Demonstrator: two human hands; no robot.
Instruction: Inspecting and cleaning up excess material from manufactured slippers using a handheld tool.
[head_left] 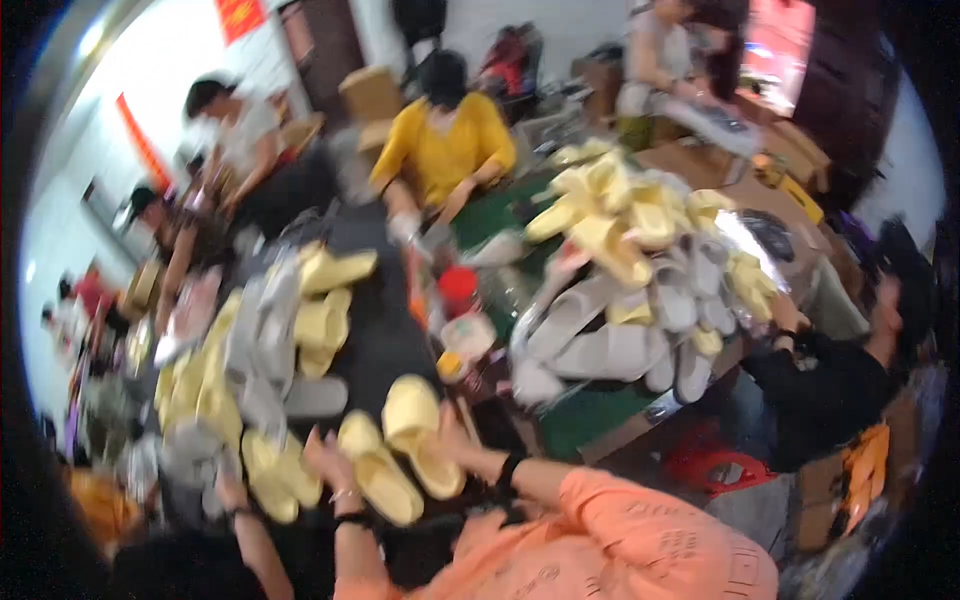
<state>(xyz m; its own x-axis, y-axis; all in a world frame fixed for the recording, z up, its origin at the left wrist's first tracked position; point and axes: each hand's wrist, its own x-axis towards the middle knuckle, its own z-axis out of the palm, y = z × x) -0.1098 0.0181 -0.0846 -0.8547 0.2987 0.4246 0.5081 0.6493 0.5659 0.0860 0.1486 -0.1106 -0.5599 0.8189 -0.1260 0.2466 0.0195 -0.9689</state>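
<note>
Two pale yellow slippers lie side by side in front of me on the dark conveyor belt. My left hand (328, 462) is beside the left slipper (380, 470), its fingers stretched out along the slipper's edge. At the right slipper (418, 430), my right hand (455, 440) grips the outer side, with part of its fingers hidden behind it. Motion blur softens both hands. Another pair of yellow slippers (280, 475) rests left of my left hand, where a co-worker's hand (230, 490) reaches in from the lower edge.
Grey and yellow slippers (260, 340) are heaped on the belt (370, 300). A larger slipper pile (610, 300) covers the green table (575, 425) at right. A red cup (458, 287) and a yellow-lidded container (450, 366) stand between. Co-workers sit around, one in yellow (440, 150) opposite.
</note>
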